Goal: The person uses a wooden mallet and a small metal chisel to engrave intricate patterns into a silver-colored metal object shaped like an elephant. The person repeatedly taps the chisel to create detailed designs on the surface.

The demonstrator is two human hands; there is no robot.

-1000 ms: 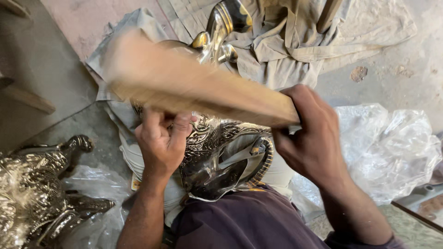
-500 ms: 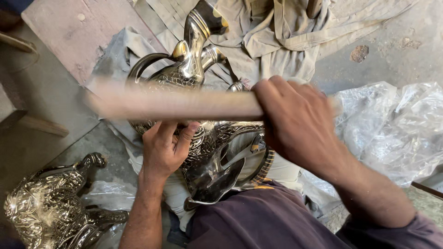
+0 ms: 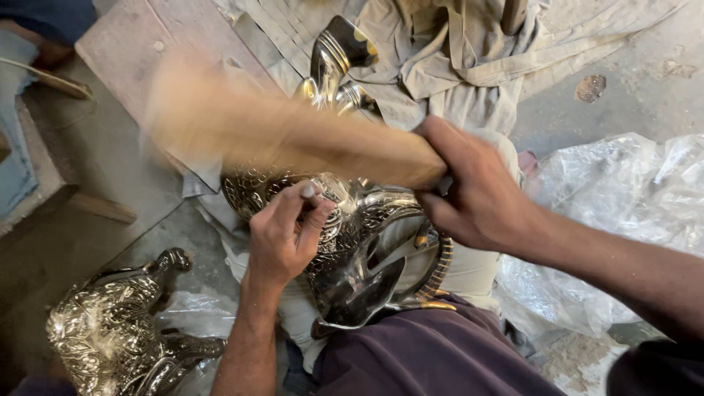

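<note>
1. The grey cloth (image 3: 469, 66) is spread over the floor at the top, rumpled, with the top of the figure lying on it.
2. Clear plastic sheeting (image 3: 623, 198) is bunched on the floor to the person's right, beyond the forearm.
3. There's the shiny metal animal figure (image 3: 367, 249), embossed all over, lying across the lap between both hands, its curled end pointing away.
4. The wooden mallet (image 3: 293, 139) is blurred, held across the figure, its broad end out to the left.
5. A second metal figure (image 3: 110, 330) sits on the floor lower left, well apart from the lap.
6. The right hand (image 3: 477, 191) has its fingers wrapped tight round the mallet's narrow end.
7. The left hand (image 3: 282, 235) is pressed on the figure's patterned side, fingers bunched together, pinching something too small to make out.
</note>
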